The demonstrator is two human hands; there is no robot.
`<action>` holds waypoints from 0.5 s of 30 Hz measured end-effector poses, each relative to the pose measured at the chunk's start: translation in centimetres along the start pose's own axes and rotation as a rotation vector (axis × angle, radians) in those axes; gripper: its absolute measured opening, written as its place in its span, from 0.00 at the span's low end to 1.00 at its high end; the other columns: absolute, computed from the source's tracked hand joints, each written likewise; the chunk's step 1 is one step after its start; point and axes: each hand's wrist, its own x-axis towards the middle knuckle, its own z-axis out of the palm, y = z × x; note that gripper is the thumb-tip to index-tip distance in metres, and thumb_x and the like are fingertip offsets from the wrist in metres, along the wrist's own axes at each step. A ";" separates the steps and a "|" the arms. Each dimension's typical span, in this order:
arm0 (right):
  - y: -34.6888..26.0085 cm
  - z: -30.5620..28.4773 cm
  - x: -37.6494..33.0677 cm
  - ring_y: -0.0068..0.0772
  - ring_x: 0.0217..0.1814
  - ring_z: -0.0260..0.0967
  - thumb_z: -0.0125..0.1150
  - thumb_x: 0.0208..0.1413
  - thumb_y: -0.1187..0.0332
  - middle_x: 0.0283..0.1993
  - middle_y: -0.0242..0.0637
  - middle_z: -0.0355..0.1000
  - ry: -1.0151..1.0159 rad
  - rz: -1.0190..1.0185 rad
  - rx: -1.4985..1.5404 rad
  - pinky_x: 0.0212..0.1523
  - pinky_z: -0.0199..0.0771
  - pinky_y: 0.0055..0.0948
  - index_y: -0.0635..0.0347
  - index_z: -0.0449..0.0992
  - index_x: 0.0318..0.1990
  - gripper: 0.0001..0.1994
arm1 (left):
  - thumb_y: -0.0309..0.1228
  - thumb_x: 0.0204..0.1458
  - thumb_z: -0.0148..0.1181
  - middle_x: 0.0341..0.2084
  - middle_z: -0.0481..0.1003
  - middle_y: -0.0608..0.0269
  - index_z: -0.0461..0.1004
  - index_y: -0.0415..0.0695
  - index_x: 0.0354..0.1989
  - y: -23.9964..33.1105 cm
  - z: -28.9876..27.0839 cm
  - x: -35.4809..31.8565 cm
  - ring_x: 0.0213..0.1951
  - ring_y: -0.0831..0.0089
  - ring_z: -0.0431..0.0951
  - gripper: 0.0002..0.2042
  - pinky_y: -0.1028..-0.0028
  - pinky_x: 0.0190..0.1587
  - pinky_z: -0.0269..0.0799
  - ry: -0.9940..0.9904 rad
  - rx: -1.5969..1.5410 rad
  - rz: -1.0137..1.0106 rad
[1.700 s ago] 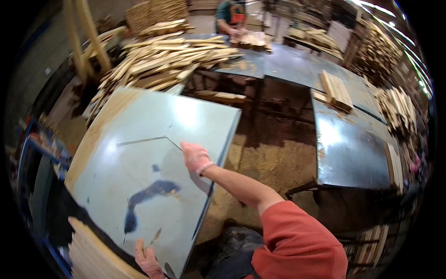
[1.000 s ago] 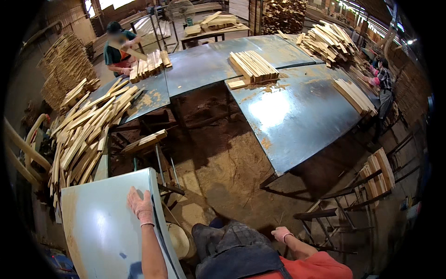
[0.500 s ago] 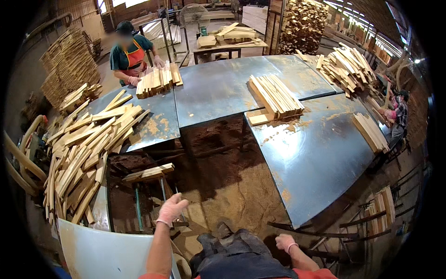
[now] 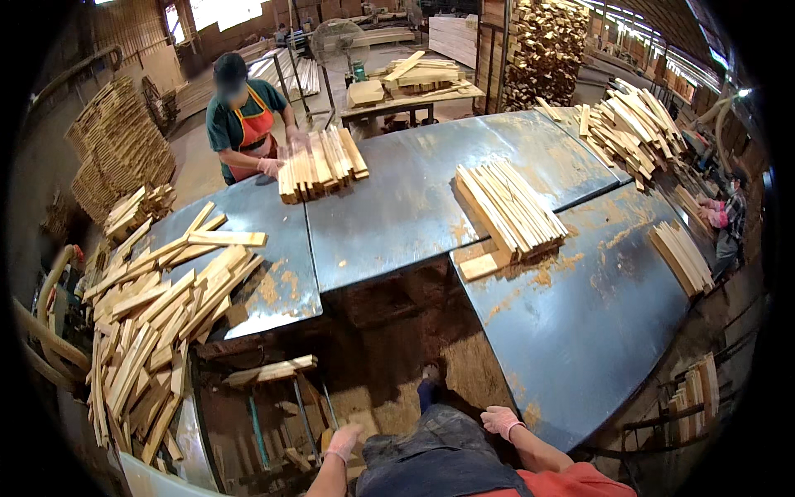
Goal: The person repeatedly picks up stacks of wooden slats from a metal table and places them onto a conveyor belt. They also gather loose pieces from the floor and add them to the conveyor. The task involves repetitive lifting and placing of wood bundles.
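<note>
My left hand [image 4: 344, 441], in a pale pink glove, hangs low beside my dark apron with its fingers loosely curled and nothing visible in them. My right hand [image 4: 503, 422], gloved likewise, is held near the edge of the right metal table [image 4: 571, 373], its fingers loosely extended and no object in it. A stack of wooden strips [image 4: 509, 207] lies across the metal tabletop ahead. Left of me a big heap of loose wooden strips [image 4: 157, 331] covers the table's end. A few strips rest on a low metal stand [image 4: 273, 370] near my left hand.
Across the table a person in an orange apron [image 4: 257, 124] handles a row of strips [image 4: 319, 166]. Another person [image 4: 729, 215] works at the far right, near a loose pile [image 4: 633, 124] and a small stack [image 4: 683, 257]. A rack with boards [image 4: 696, 393] stands lower right.
I have moved forward toward the tables, and both my hands are lower and closer to my body. Across the table, the person and the strips have shifted rightward in view.
</note>
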 end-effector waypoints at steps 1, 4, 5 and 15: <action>-1.2 -1.1 2.7 0.36 0.30 0.68 0.61 0.64 0.68 0.28 0.35 0.66 -0.025 -0.113 -0.212 0.32 0.68 0.39 0.55 0.71 0.30 0.09 | 0.35 0.67 0.56 0.41 0.82 0.53 0.81 0.39 0.46 -1.6 0.6 0.7 0.45 0.53 0.82 0.13 0.58 0.46 0.76 -0.069 -0.143 -0.302; -5.6 -8.0 10.3 0.40 0.41 0.74 0.58 0.66 0.65 0.34 0.36 0.70 -0.003 -0.560 -1.385 0.38 0.73 0.40 0.53 0.72 0.34 0.07 | 0.34 0.68 0.56 0.38 0.81 0.51 0.80 0.39 0.44 2.1 2.0 3.4 0.43 0.53 0.80 0.11 0.57 0.45 0.74 -0.141 -0.389 -0.845; -7.7 -8.8 12.0 0.41 0.45 0.77 0.57 0.66 0.64 0.36 0.36 0.72 0.014 -0.557 -1.358 0.40 0.75 0.41 0.52 0.72 0.35 0.07 | 0.34 0.68 0.56 0.38 0.80 0.52 0.80 0.38 0.44 3.7 1.5 3.6 0.43 0.55 0.80 0.12 0.57 0.45 0.73 -0.126 -0.460 -0.939; -36.9 -2.1 19.5 0.26 0.27 0.64 0.60 0.65 0.64 0.26 0.30 0.62 -0.092 -0.274 -0.011 0.30 0.66 0.35 0.54 0.66 0.32 0.11 | 0.39 0.66 0.59 0.33 0.79 0.64 0.80 0.38 0.35 11.2 -8.2 18.3 0.36 0.70 0.75 0.15 0.64 0.40 0.69 0.151 -0.496 -0.579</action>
